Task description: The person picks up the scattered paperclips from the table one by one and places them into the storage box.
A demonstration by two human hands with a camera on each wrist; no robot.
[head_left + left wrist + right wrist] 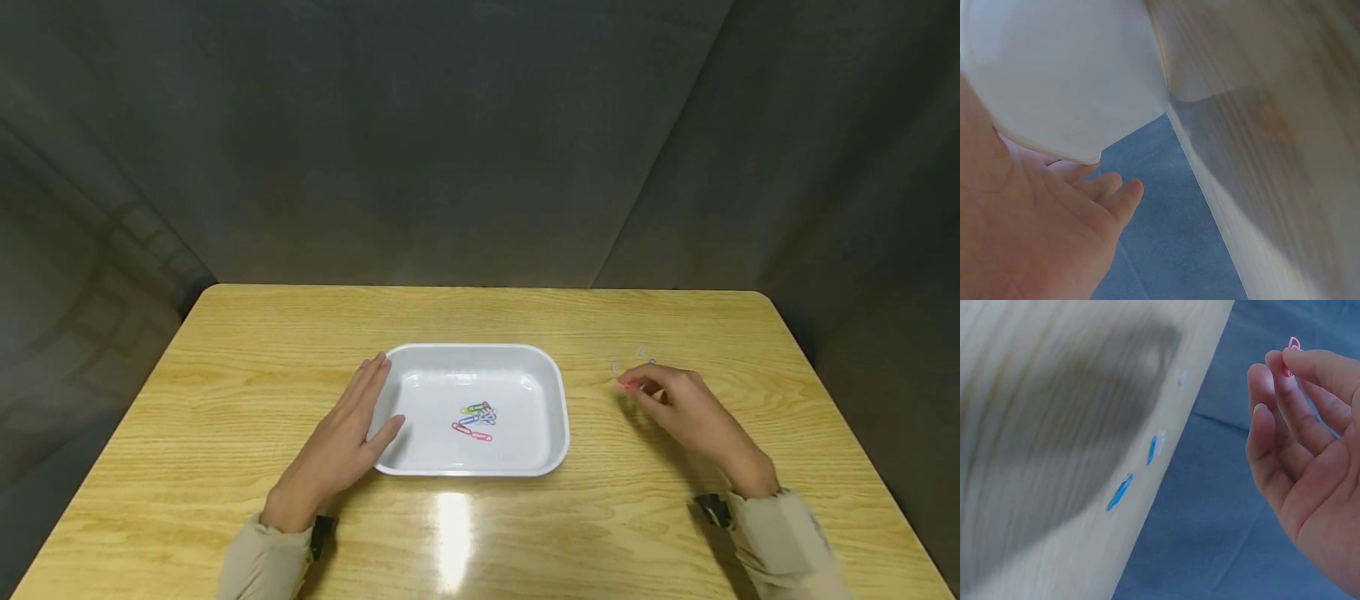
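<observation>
A pink paper clip (pixel 1294 343) is pinched between the thumb and fingertips of my right hand (pixel 686 412), raised over the table right of a white tray (pixel 427 450). My left hand (pixel 337 450) lies along the tray's left side with its fingers straight and touching the rim, the thumb reaching over the inside. In the left wrist view the outer wall of the tray hides part of those fingers. Several coloured paper clips (pixel 468 421) lie in a loose cluster on the tray floor.
Beyond my right hand, a few more clips lie on the wooden table (pixel 247 375): a blue paper clip (pixel 1120 492), another blue clip (pixel 1152 450), a pale clip (pixel 1160 442) beside it and a pale clip (pixel 1182 380) apart. Dark fabric (pixel 450 167) hangs behind the table.
</observation>
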